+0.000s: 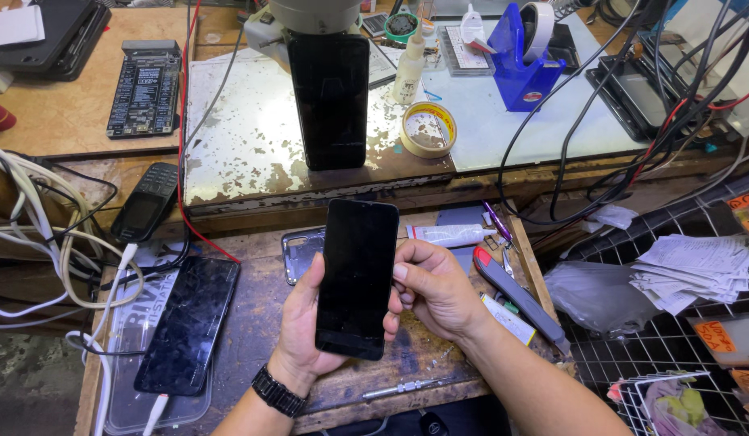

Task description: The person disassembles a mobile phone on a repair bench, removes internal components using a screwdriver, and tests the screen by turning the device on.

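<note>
Between both hands' fingers (409, 273), black phone (357, 274), upright

Both forearms enter from the bottom edge and converge mid-frame. Left hand (306, 335): palm up, fingers cupped, thumb raised along the left side of what it holds; a black band sits on the wrist. Right hand (435, 287): back of the hand toward the camera, fingers curled inward, thumb (411, 273) pressed flat sideways on the right edge. Left fingertips are hidden, probably wrapped underneath. Both arms bare, wrists roughly level.
</note>
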